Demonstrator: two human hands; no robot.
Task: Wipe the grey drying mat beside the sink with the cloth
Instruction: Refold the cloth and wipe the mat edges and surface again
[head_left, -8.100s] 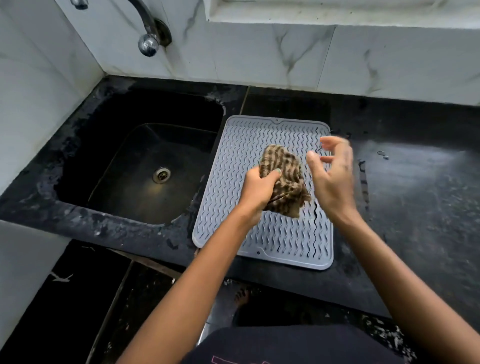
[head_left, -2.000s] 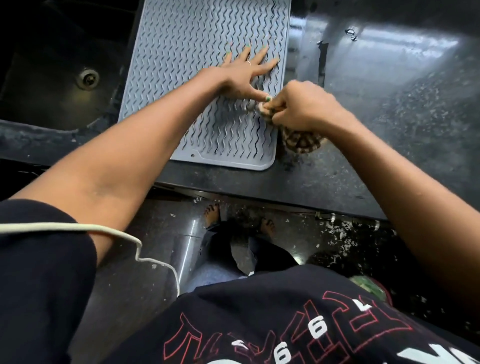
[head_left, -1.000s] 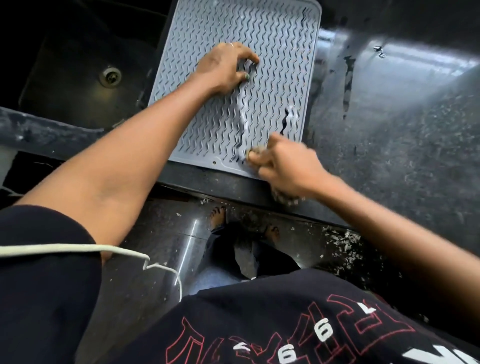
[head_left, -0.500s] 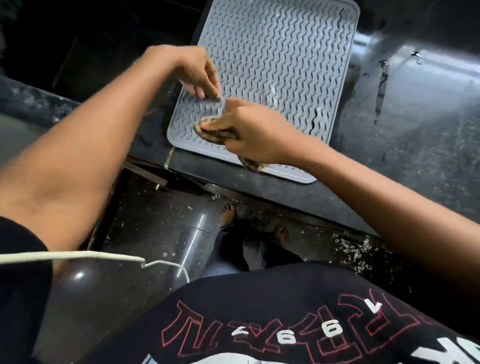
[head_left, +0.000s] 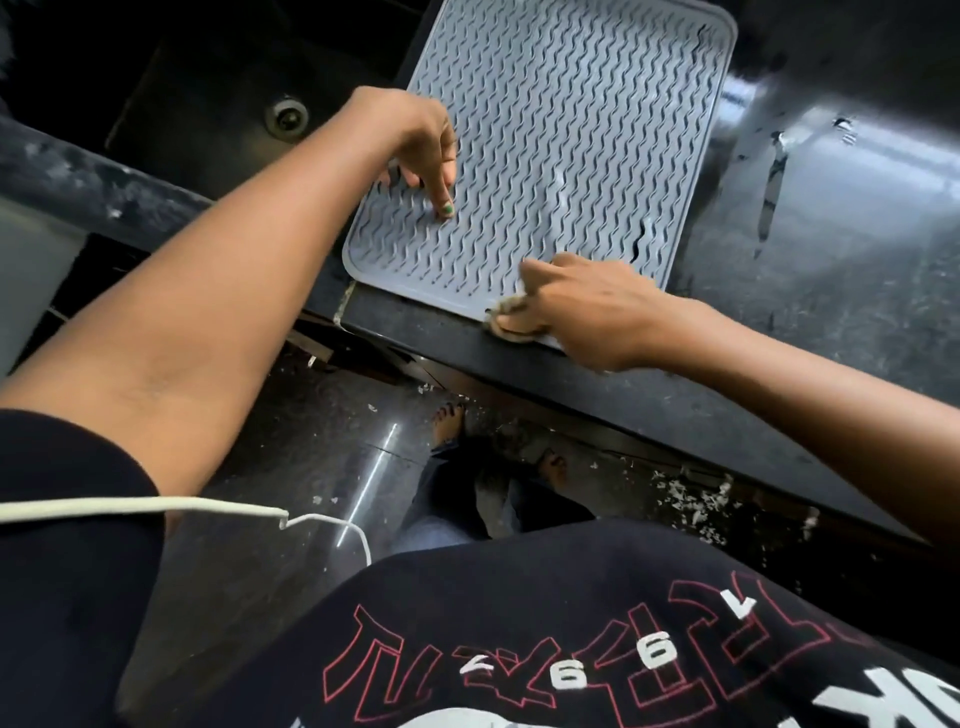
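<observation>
Left hand (head_left: 415, 140), fingers loosely curled, pins the grey drying mat (head_left: 561, 135) beside the sink (head_left: 218, 93) so it cannot slide while right hand (head_left: 582, 306) grips the bunched cloth (head_left: 511, 325) at the mat's near edge.

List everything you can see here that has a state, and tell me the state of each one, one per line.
Drying mat: flat on the counter, beside the sink.
Cloth: bunched, pressed on the mat's near edge.
Right hand: closed on the cloth.
Left hand: empty, fingertip down on the mat.
Sink: no dishes visible, drain uncovered.
Counter: streaks on it right of the mat.
</observation>
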